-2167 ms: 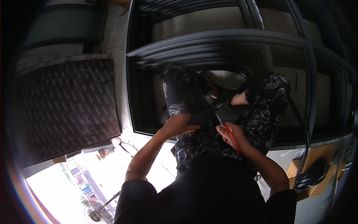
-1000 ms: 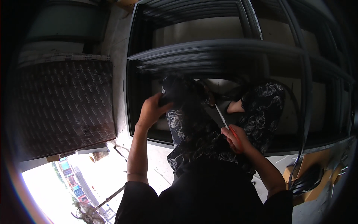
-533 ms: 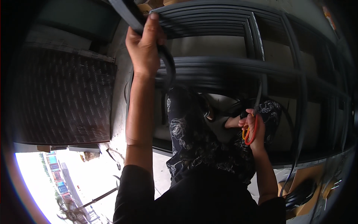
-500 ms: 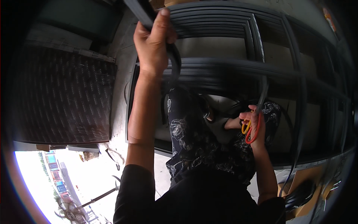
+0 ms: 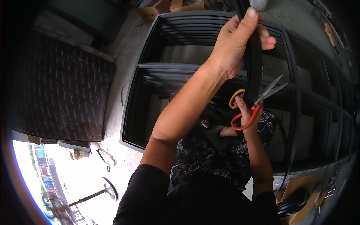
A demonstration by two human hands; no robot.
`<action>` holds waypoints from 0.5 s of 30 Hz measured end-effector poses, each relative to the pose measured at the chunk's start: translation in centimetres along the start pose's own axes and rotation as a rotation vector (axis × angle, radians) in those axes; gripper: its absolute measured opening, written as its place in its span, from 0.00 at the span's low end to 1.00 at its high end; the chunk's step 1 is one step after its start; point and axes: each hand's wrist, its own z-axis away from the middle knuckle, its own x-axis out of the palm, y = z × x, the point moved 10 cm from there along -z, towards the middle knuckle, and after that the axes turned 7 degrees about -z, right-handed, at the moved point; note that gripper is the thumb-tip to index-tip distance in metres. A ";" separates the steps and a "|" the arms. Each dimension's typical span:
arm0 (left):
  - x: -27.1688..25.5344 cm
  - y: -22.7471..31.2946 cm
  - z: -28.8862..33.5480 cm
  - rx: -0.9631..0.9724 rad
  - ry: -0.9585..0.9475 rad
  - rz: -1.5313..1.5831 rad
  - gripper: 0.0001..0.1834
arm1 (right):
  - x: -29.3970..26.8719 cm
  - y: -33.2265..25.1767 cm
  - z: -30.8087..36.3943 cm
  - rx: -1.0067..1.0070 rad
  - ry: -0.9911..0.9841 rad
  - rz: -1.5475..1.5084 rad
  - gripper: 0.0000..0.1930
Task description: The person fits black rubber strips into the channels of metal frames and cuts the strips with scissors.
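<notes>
My left hand (image 5: 235,43) is raised over the dark frames, with a long black flexible strip (image 5: 254,62) gripped between thumb and palm. Its other fingers curl loosely behind the strip, which runs up out of view and down toward my right hand (image 5: 250,116). In that hand are scissors (image 5: 259,99) with one yellow and one red handle loop. Their blades stand apart, pointing up and to the right, beside the strip. The strip's lower end reaches my right thumb; whether those fingers pinch it I cannot tell.
Stacked dark grey metal frames (image 5: 168,66) surround my legs, their rails crossing on several sides. A wrapped dark panel stack (image 5: 67,90) stands at left. Cardboard boxes (image 5: 187,5) lie at the far edge; an open carton (image 5: 303,183) with black coils sits lower right. A fan (image 5: 56,208) stands lower left.
My left hand has swung right with the strip, coming above my right hand. The scissors have turned, their blades now spread and their loops further apart. The view has shifted slightly.
</notes>
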 end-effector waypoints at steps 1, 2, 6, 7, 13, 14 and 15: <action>0.2 0.2 0.7 0.089 -0.167 -0.106 0.41 | -0.4 -0.9 0.2 -0.058 0.019 0.053 0.21; -1.0 -1.6 1.6 0.046 -0.189 -0.153 0.48 | -0.9 -1.6 0.3 -0.043 0.055 0.049 0.19; -2.2 -13.4 9.7 -0.325 -0.341 -0.106 0.58 | -2.1 -7.7 -0.7 -0.113 0.160 -0.033 0.12; -1.7 -15.8 11.7 -0.357 -0.378 -0.208 0.56 | -2.8 -7.9 -1.3 -0.069 0.152 -0.127 0.11; -5.6 -25.3 20.2 -0.502 -0.279 -0.770 0.22 | -2.1 -13.5 -2.2 0.018 0.057 -0.399 0.08; -7.0 -25.6 20.9 -0.461 -0.226 -0.840 0.19 | -2.6 -14.4 -2.4 0.010 0.048 -0.436 0.08; -8.5 -26.6 22.0 -0.520 -0.221 -0.896 0.20 | -3.1 -15.5 -2.4 -0.013 0.023 -0.436 0.08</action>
